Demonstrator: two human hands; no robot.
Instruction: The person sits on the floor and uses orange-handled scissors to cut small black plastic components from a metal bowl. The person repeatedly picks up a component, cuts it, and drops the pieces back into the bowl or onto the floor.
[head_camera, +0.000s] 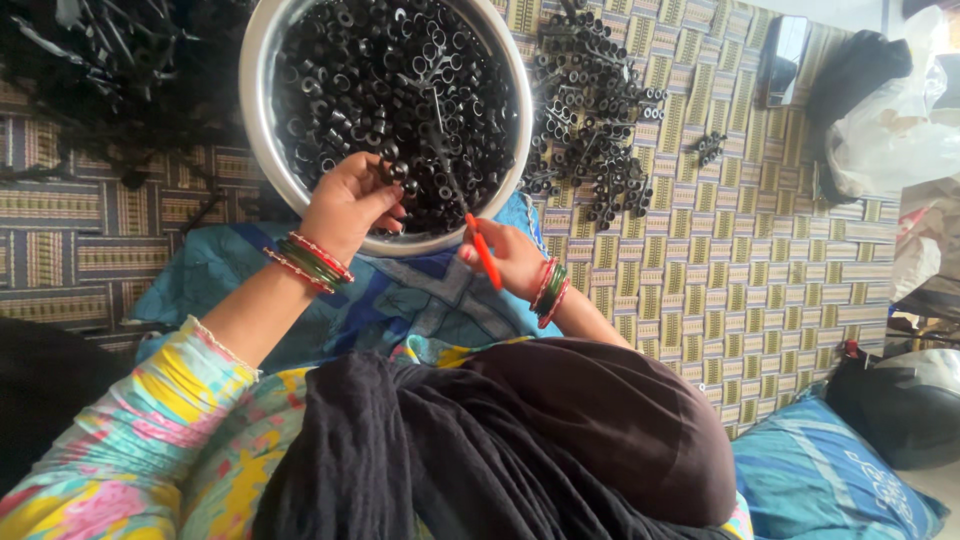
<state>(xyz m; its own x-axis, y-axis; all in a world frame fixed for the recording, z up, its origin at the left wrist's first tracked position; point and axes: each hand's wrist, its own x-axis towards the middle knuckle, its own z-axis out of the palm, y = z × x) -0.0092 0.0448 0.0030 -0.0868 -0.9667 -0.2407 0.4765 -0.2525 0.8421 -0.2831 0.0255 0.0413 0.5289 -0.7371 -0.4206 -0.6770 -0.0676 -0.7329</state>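
Black rings (398, 172) in left fingers (385, 200), orange cutter (484, 252) in right hand (510, 258)

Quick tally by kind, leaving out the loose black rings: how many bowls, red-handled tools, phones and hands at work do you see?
Metal bowl: 1
Red-handled tool: 1
Phone: 1
Hands at work: 2, left hand and right hand
Total: 5

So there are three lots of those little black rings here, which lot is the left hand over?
The lot in the round metal bowl: the left hand pinches rings above it. The other two lots, a big pile and a small cluster, lie loose on the mat.
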